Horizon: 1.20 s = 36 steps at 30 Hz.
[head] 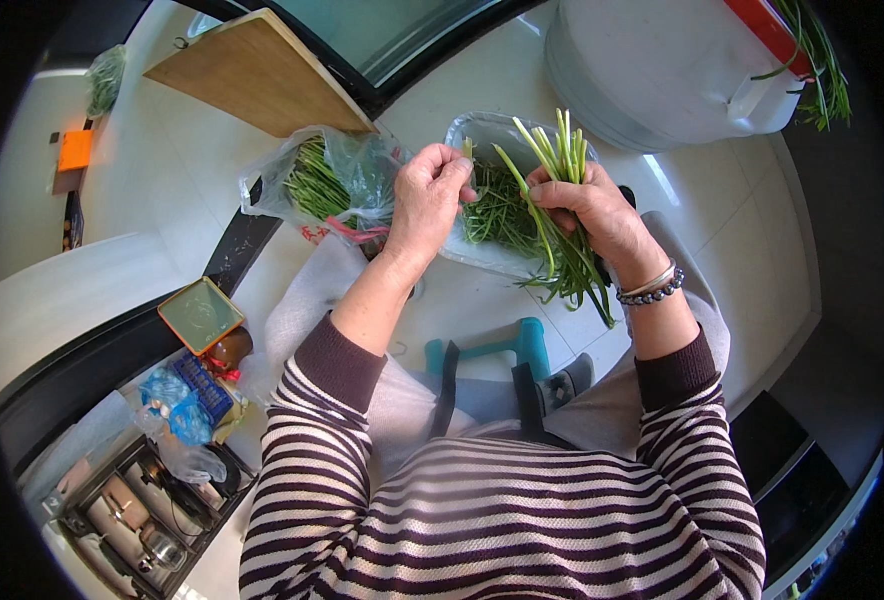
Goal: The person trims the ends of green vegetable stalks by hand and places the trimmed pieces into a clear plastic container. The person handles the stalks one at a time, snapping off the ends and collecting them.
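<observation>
My right hand [588, 206] grips a bunch of leafy green stalks [562, 154], perhaps garlic chives. Their pale cut ends point up and the leaves hang below my wrist. Between the thumb and fingers of my left hand [436, 187] is a short pale-green piece of stalk [467, 147]. Both hands are over a bin lined with clear plastic [479, 259], where loose green trimmings [498, 210] lie. Left of it, an open clear plastic bag [367, 165] holds more long green stalks [314, 180].
A wooden board [262, 75] leans by a dark-framed glass panel. At the upper right stands a large whitish tub [637, 67], with greens [824, 82] on a red item above it. A teal stool [532, 345] is between my legs. An open drawer [141, 517] holds utensils at lower left.
</observation>
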{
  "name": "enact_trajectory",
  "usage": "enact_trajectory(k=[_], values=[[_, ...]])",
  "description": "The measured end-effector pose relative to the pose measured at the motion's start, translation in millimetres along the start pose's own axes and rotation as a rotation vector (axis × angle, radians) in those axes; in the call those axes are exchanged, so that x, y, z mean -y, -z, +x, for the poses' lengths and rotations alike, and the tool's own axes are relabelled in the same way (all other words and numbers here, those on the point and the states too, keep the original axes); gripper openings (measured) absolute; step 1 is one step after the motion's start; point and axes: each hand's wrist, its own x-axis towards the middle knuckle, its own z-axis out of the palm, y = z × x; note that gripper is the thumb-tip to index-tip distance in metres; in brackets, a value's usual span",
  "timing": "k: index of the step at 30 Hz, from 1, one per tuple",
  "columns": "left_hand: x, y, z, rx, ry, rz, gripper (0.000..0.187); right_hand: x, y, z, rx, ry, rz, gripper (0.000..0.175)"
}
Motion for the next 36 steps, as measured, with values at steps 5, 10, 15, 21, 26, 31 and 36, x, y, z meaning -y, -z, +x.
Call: enact_trajectory(k=[5,10,15,21,26,31,36], values=[[0.8,0.5,-2.3,0.13,0.042,0.121,0.017,0.1,2.5,0.4,0.006,0.007,0.038,0.018],[-4.2,-11.9,-7.1,0.065,-0.021,-0.11,0.018,-3.5,-0.2,2.9,0.016,0.072,0.046,0.014],[-3.3,-7.1,-7.2,0.334,0.049,-0.035,0.023,-2.3,-3.4,3.2,-0.046,0.082,-0.009,0.009],[5.6,-7.4,-5.2,0.106,-0.271,0.319,0.013,-0.7,-3.6,3.2,-0.069,0.013,-0.211,0.014],[6.2,-7.2,-3.0,0.025,-0.311,0.459,0.011,-2.1,-5.0,1.9,-0.059,-0.019,-0.243,0.013],[14.1,3.0,7.7,-0.035,-0.234,0.381,0.01,6.0,-2.4,-3.1,-0.041,-0.049,-0.229,0.014],[-1.3,-8.8,-5.7,0.188,0.036,0.081,0.018,-1.6,-3.8,0.1,-0.089,0.04,-0.273,0.013]])
